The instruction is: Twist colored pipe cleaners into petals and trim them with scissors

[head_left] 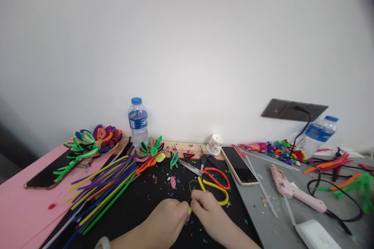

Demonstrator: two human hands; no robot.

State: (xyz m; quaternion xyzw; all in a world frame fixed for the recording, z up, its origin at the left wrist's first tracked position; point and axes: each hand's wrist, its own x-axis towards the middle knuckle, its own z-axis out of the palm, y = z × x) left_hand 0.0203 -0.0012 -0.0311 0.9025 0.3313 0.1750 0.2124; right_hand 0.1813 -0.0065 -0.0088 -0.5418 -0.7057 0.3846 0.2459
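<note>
My left hand (171, 218) and my right hand (206, 208) meet at the front of the black mat (125, 218). Both have fingers pinched closed around a small yellow piece (189, 210), mostly hidden by the fingertips, so its exact kind does not show. Just beyond my right hand lie scissors (201, 172) with one red and one yellow handle loop, blades apart. Further off are a small green-and-purple pipe-cleaner piece (174, 159) and a pink scrap (173, 182). A pipe-cleaner flower (152, 148) rests beyond my left hand.
Loose pipe cleaners (102, 190) fan out at left, near more pipe-cleaner flowers (90, 140) and a dark phone (49, 171). A water bottle (138, 124) and paper cup (214, 144) stand by the wall. Right are a phone (240, 165), pink glue gun (295, 190) and white case (315, 235).
</note>
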